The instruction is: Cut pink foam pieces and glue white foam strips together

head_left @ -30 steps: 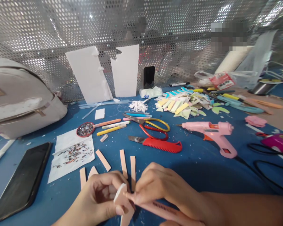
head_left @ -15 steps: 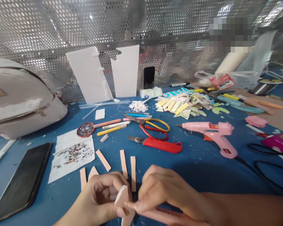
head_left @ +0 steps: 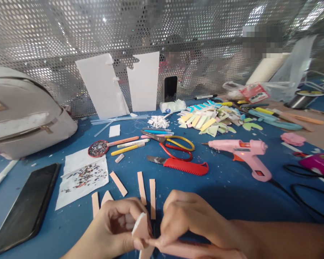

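Observation:
My left hand pinches a small peach-coloured foam piece with a white edge, between thumb and fingers. Closed round a peach-coloured marker pen, my right hand has its tip against the lower part of that piece. A narrower peach part shows under my left thumb; whether it belongs to the same piece I cannot tell. Several peach strips lie on the blue table just beyond my hands, one partly behind my left hand.
Beyond the strips lie a red utility knife, scissors and a yellow marker. A pink glue gun is at right. On the left are a phone, speckled paper and a backpack. Coloured scraps are heaped behind.
The marker tip has shifted slightly down along the foam piece, and my right hand has turned a little. My left hand stays in nearly the same place.

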`<state>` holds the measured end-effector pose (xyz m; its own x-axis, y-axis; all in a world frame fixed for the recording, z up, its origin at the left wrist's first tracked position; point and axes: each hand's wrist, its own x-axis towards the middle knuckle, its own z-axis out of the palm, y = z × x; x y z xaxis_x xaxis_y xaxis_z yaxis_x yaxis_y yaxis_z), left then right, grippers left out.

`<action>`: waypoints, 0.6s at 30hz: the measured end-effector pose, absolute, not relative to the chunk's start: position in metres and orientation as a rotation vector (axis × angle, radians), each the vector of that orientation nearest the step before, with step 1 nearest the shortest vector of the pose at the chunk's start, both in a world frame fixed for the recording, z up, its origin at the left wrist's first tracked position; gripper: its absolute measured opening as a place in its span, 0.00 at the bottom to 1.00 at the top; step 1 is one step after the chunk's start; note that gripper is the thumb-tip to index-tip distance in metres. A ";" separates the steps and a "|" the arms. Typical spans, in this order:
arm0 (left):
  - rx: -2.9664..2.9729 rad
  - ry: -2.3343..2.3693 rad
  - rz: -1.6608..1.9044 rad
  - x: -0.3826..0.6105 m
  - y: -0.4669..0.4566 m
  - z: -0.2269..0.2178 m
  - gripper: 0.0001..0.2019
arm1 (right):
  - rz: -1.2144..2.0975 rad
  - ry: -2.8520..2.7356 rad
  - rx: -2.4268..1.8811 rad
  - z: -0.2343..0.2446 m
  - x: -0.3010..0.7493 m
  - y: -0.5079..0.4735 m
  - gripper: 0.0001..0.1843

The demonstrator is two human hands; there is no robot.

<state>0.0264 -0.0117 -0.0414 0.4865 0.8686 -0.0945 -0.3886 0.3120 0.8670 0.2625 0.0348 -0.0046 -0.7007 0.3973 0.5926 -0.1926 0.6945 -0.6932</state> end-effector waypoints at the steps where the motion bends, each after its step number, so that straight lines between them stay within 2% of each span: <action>1: 0.892 0.624 0.904 0.026 -0.012 -0.042 0.11 | 0.978 -2.134 -0.153 -0.004 0.262 0.035 0.24; 10: 0.803 0.586 0.852 0.028 -0.016 -0.042 0.11 | 0.988 -2.073 -0.166 -0.007 0.263 0.031 0.28; 18: 0.823 0.599 0.850 0.027 -0.012 -0.042 0.09 | 0.953 -2.121 -0.131 -0.007 0.263 0.032 0.24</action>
<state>0.0266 -0.0125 -0.0420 0.5340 0.8343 -0.1370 -0.4091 0.3967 0.8218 0.2627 0.0320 -0.0071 -0.6825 0.3835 0.6223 -0.2107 0.7119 -0.6699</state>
